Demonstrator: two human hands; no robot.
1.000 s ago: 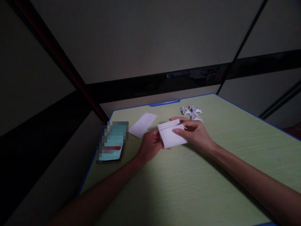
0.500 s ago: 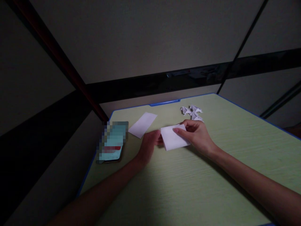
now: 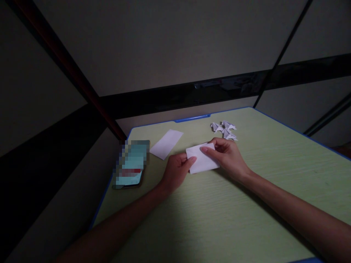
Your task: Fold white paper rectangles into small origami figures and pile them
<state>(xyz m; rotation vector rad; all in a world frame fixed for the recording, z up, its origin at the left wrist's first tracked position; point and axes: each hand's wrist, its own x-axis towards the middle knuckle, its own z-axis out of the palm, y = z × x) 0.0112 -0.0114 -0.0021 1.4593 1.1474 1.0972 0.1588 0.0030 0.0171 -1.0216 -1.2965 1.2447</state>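
A white folded paper [image 3: 203,160] is held between both hands just above the table. My left hand [image 3: 178,168] pinches its left edge, thumb on the front face and fingers behind. At the upper right part of the paper, my right hand [image 3: 229,156] grips it, the thumb lying across the front and the other fingers curled behind. Both hands are closed on the same paper. Behind the paper, the fingertips are partly hidden.
On the pale green table [image 3: 274,157] with a blue rim, a flat white sheet [image 3: 166,144] lies behind my left hand. A phone [image 3: 133,164], partly pixelated, is at the left. Small folded paper pieces [image 3: 226,130] sit beyond my right hand. A wall stands behind.
My left thumb has come over the front of the paper, and the left hand now pinches its left edge. The right hand keeps its grip almost in place.
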